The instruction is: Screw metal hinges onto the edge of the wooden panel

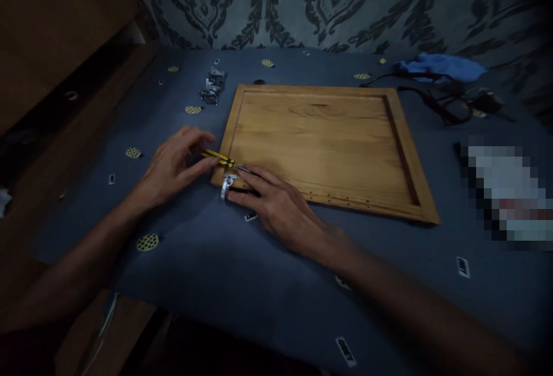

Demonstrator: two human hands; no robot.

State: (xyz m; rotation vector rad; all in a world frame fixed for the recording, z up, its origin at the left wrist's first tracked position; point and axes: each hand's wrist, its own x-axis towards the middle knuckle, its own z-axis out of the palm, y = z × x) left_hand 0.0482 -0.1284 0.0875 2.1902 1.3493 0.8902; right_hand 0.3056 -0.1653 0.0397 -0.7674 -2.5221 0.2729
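A yellow and black screwdriver (222,158) slants across the near left corner of a framed wooden panel (302,134). My left hand (175,160) has its handle between thumb and fingers. The metal shaft points right, and its tip is hidden by the fingers of my right hand (276,203). That hand rests on the panel's near edge with its fingers apart, the thumb reaching toward a silver metal hinge (227,185). The hinge sits at the near left corner, part of it sticking out past the edge. Whether my right thumb presses on it I cannot tell.
Several metal hinges (212,87) lie beyond the panel's left side. Glasses (447,105) and a blue cloth (443,68) are at the back right. A pixelated object (510,192) lies at the right. A wooden cabinet (56,25) stands on the left.
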